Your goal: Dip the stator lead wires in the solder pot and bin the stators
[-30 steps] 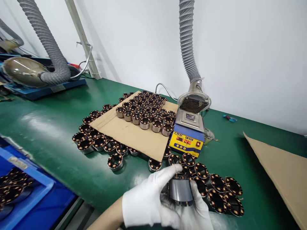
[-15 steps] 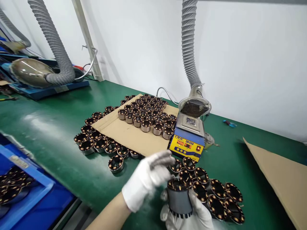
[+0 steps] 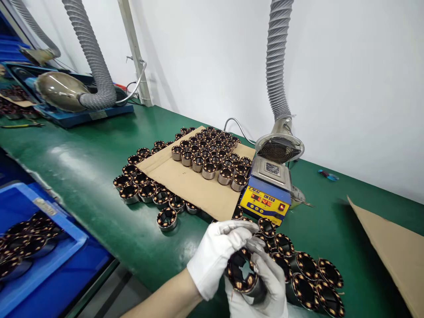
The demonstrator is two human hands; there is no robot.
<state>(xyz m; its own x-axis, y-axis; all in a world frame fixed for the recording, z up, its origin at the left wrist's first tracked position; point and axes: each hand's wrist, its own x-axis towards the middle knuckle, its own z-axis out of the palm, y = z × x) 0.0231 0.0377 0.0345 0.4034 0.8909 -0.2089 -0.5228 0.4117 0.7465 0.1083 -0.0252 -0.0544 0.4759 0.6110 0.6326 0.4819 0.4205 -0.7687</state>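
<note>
A motor stator point(image 3: 247, 282), a metal ring with copper windings along its rim, is tilted so that its open end faces me. My right hand point(image 3: 270, 282), in a white glove, wraps around its right side and underside. My left hand point(image 3: 215, 251), gloved too, is closed at its upper left rim, the fingers bent over the edge; the fingertips are partly hidden. Several more stators point(image 3: 304, 289) stand on the green table just right of my hands. Beyond them is a blue and yellow solder pot point(image 3: 265, 203) with a lit red display.
Cardboard point(image 3: 195, 194) carries rows of stators, with more around and under its left side. A fume hose point(image 3: 278, 57) hangs over the solder pot. A blue bin point(image 3: 66, 229) of stators stands at lower left, and a cardboard sheet point(image 3: 391, 247) lies at right.
The stator has turned from upright to tilted, its open end now towards me. My left hand has come down from beside it onto its rim. The view has shifted slightly left.
</note>
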